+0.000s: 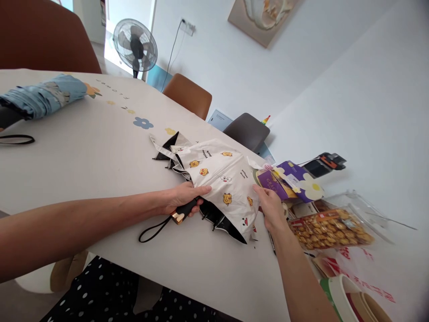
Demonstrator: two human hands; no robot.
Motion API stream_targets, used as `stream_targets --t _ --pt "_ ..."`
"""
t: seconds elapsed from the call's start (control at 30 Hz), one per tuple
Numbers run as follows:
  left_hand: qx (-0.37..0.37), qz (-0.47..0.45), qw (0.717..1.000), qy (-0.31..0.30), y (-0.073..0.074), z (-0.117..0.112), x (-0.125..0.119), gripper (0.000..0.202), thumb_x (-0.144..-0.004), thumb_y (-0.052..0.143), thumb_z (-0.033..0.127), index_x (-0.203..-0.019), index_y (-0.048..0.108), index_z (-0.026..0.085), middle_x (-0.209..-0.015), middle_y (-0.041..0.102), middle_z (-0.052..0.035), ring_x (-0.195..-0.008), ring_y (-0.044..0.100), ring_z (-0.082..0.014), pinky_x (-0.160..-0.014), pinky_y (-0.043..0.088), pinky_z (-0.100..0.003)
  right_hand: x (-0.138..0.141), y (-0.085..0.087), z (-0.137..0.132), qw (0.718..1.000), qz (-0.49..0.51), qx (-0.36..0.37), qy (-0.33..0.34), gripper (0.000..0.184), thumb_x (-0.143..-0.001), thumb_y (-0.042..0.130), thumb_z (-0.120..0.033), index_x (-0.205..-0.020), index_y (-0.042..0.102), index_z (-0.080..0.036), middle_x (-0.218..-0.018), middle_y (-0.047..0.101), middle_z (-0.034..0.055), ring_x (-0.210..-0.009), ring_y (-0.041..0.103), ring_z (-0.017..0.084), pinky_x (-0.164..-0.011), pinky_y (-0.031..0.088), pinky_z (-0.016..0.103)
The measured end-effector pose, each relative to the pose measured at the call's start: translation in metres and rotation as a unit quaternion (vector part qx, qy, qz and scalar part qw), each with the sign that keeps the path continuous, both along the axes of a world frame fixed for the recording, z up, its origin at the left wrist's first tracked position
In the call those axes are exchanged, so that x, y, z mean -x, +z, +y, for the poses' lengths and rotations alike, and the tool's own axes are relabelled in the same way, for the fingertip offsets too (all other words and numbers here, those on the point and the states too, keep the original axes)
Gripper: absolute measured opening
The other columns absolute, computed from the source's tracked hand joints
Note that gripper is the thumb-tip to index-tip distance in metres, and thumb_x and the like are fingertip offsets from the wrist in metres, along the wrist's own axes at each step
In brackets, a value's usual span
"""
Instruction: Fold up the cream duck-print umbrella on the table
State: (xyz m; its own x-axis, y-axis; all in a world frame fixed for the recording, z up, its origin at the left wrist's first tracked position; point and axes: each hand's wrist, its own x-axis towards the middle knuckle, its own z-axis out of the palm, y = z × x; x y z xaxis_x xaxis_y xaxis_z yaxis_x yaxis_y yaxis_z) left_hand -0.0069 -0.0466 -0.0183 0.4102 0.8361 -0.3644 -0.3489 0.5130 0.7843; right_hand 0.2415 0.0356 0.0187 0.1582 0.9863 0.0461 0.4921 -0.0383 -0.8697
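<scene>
A white folding umbrella (217, 167) printed with yellow ducks lies loosely collapsed above the white table, its black lining showing along the lower edge. My left hand (187, 197) is closed round the black handle, with the thumb over the fabric's edge. From that handle a black wrist loop hangs down to the tabletop. My right hand (271, 206) pinches the canopy cloth at its right end, fingers partly hidden behind it. On the far left of the table rests a blue folded umbrella (50, 95) with a dark handle and a loop.
Purple boxes (295, 179), a clear tub of round brown snacks (331, 228) and paper cups (351, 299) crowd the right end of the white table (100, 170). Brown chairs (189, 95) and a dark chair (248, 130) stand beyond it. A fan (136, 46) is behind.
</scene>
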Motion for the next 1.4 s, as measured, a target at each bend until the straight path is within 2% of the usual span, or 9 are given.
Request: stream_targets --t 0.17,0.27,0.4,0.57,0.63,0.77,0.97,1.2,1.4 --pt "0.006 -0.023 1.0 -0.001 0.0 0.0 -0.001 0.041 -0.067 0.066 0.05 -0.079 0.044 0.018 -0.056 0.042 0.0065 -0.04 0.039 -0.0049 -0.037 0.031 -0.019 0.001 -0.002 -0.01 0.988 0.055 0.143 0.019 0.035 -0.068 0.062 -0.05 -0.078 0.062 -0.017 -0.072 0.068 0.0081 -0.052 0.059 0.019 -0.041 0.044 0.027" --pt "0.007 -0.026 1.0 0.0 0.001 0.0 -0.001 0.04 -0.068 0.065 0.05 -0.079 0.044 0.018 -0.056 0.041 0.0065 -0.04 0.039 -0.0049 -0.037 0.031 -0.019 0.004 -0.006 -0.017 0.969 0.122 0.206 0.055 0.03 -0.07 0.063 -0.044 -0.08 0.062 -0.017 -0.069 0.068 0.0072 -0.05 0.059 0.019 -0.039 0.042 0.026" --pt "0.013 -0.006 1.0 0.009 0.003 0.0 -0.002 0.039 -0.07 0.063 0.05 -0.077 0.042 0.018 -0.056 0.042 0.0061 -0.041 0.04 -0.0053 -0.036 0.031 -0.019 0.006 0.014 -0.023 0.974 0.185 0.12 0.056 0.019 -0.067 0.065 -0.027 -0.083 0.063 -0.016 -0.076 0.069 0.0076 -0.064 0.064 0.023 -0.051 0.05 0.031" --pt "0.006 -0.002 1.0 -0.022 0.001 -0.001 -0.001 0.044 -0.068 0.062 0.056 -0.071 0.041 0.018 -0.057 0.042 0.0054 -0.041 0.04 -0.0053 -0.037 0.033 -0.019 0.024 0.063 -0.032 0.959 0.266 -0.052 0.076 0.016 -0.076 0.054 -0.032 -0.086 0.064 -0.022 -0.086 0.068 0.0056 -0.078 0.066 0.023 -0.067 0.054 0.035" --pt "-0.003 -0.008 0.999 -0.038 -0.001 0.0 -0.001 0.042 -0.069 0.061 0.055 -0.071 0.041 0.018 -0.057 0.042 0.0051 -0.041 0.04 -0.0055 -0.036 0.034 -0.019 0.041 0.069 -0.034 0.953 0.276 -0.052 0.113 0.013 -0.075 0.057 -0.028 -0.084 0.064 -0.019 -0.086 0.067 0.0064 -0.08 0.065 0.022 -0.07 0.054 0.033" --pt "-0.03 -0.013 0.997 -0.064 -0.005 0.0 -0.002 0.031 -0.074 0.056 0.045 -0.068 0.041 0.019 -0.06 0.041 0.0044 -0.041 0.041 -0.0062 -0.036 0.034 -0.02 0.08 0.068 -0.026 0.941 0.286 -0.073 0.167 0.01 -0.076 0.059 -0.027 -0.079 0.061 -0.018 -0.08 0.065 0.0036 -0.079 0.064 0.018 -0.068 0.054 0.03" --pt "-0.055 -0.007 0.994 -0.094 -0.007 -0.001 -0.002 0.029 -0.078 0.048 0.042 -0.063 0.04 0.017 -0.06 0.041 0.0035 -0.041 0.04 -0.0058 -0.037 0.034 -0.019 0.129 0.07 0.002 0.917 0.348 -0.113 0.159 0.018 -0.081 0.051 -0.029 -0.067 0.051 -0.018 -0.059 0.055 -0.0023 -0.057 0.061 0.012 -0.062 0.054 0.028" --pt "0.01 0.001 0.995 -0.097 0.001 0.0 -0.002 0.034 -0.08 0.035 0.046 -0.065 0.044 0.017 -0.057 0.044 0.0017 -0.039 0.042 -0.0083 -0.037 0.036 -0.022 0.157 0.035 0.018 0.929 0.322 -0.158 0.092 0.02 -0.081 0.048 -0.028 -0.064 0.048 -0.017 -0.051 0.054 -0.0034 -0.043 0.057 0.012 -0.051 0.054 0.028" --pt "0.024 -0.012 0.994 -0.105 0.008 -0.001 -0.001 0.051 -0.077 0.029 0.062 -0.063 0.046 0.016 -0.054 0.043 0.0014 -0.038 0.042 -0.0093 -0.037 0.036 -0.023 0.166 0.015 0.018 0.942 0.279 -0.139 0.123 0.024 -0.082 0.048 -0.027 -0.061 0.049 -0.016 -0.053 0.057 -0.0014 -0.039 0.055 0.01 -0.045 0.052 0.024"
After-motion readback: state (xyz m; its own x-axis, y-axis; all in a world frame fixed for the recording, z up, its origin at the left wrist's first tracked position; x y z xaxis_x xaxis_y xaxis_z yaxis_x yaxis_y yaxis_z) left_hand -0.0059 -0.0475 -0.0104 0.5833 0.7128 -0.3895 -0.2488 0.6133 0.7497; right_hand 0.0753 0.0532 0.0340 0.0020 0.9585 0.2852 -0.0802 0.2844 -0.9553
